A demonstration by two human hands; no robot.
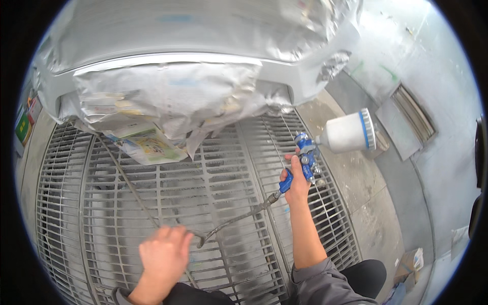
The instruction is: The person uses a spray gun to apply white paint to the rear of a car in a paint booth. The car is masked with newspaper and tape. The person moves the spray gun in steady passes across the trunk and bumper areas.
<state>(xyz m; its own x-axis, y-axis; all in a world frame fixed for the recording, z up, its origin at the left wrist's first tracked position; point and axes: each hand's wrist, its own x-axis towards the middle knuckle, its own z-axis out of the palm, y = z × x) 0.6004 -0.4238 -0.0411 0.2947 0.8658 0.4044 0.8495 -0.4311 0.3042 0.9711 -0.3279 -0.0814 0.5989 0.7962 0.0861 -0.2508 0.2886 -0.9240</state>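
Note:
My right hand (pixel 299 184) is wrapped round the handle of a blue spray gun (pixel 307 158), right of the middle. A white paint cup (pixel 347 133) with a blue band and ribbed lid is fixed to the gun and points to the right. From the handle's lower end an air hose (pixel 238 218) curves down and left toward my left hand (pixel 165 252). That hand is closed on the hose at the lower left, its fingers partly blurred. Ahead stands a silver-grey car bumper (pixel 309 77), its middle covered by masking paper (pixel 168 94) and plastic film.
Metal floor grating (pixel 178 188) lies beneath, with the hose's far stretch (pixel 124 175) running over it. A loose newspaper flap (pixel 147 145) hangs below the bumper. A wall vent (pixel 413 114) is at the right; a cardboard box (pixel 408 264) lies lower right. Containers (pixel 23 127) stand far left.

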